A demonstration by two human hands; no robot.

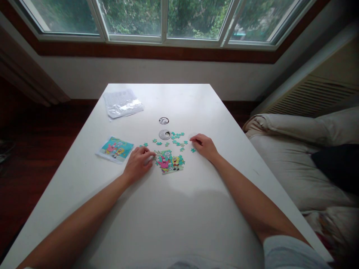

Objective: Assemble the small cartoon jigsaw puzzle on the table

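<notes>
A small cartoon jigsaw puzzle (169, 162), partly put together, lies on the white table (179, 216). Several loose teal pieces (177, 139) are scattered just beyond it. My left hand (138, 162) rests on the table with curled fingers, its fingertips touching the puzzle's left edge. My right hand (204, 146) lies to the right of the loose pieces, fingers bent and pressed to the tabletop near a single teal piece (193, 150). Whether either hand pinches a piece is hidden.
A picture card (115, 149) with the same cartoon lies left of my left hand. A clear plastic bag (122, 104) sits at the far left of the table. A round tin (165, 134) and its lid (163, 120) stand beyond the pieces. A cushioned seat (294, 157) flanks the right.
</notes>
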